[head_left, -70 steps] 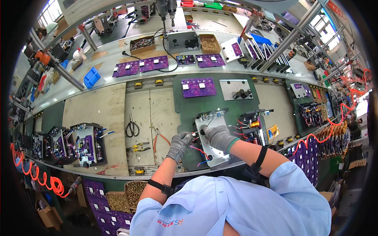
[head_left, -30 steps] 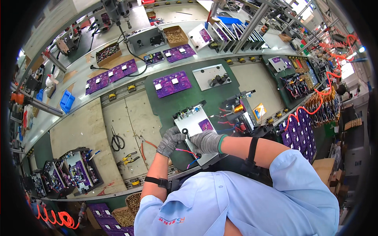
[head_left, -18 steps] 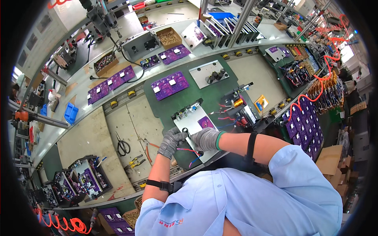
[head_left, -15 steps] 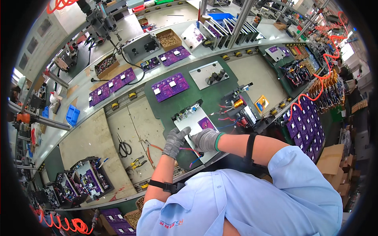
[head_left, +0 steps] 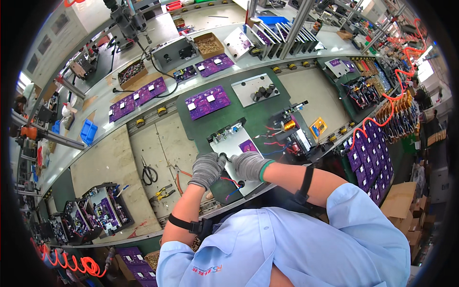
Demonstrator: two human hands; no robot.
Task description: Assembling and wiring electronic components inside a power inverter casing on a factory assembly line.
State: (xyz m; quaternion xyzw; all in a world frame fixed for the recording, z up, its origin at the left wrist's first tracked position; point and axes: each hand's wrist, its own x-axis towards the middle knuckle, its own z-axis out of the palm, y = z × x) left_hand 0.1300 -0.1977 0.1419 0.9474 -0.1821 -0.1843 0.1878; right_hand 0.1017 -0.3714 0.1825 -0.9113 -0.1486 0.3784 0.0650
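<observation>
A silver metal plate (head_left: 233,138) lies on the green work board in front of me, with a connector assembly (head_left: 228,132) along its far edge and a small purple circuit board (head_left: 247,146) on its right. My left hand (head_left: 208,170), in a grey knit glove, is closed at the plate's left edge, pinching a small black round part (head_left: 223,156). Gloved too, my right hand (head_left: 248,165) has curled fingers over the plate, close to that part; what they grip is hidden. Red and blue wires (head_left: 231,180) lead toward a black ring (head_left: 241,184) near the plate's near end.
Right of the plate stands an assembly with a copper coil (head_left: 289,125). Beyond lie a purple board (head_left: 207,102) and a plate with black cylinders (head_left: 256,91). At left are black-handled scissors (head_left: 149,175) and yellow-handled pliers (head_left: 162,193). Finished-looking units (head_left: 106,213) sit lower left.
My right hand has moved up and right, uncovering the black ring by the wires. My left hand has shifted slightly left, and a black round part now shows at its fingertips.
</observation>
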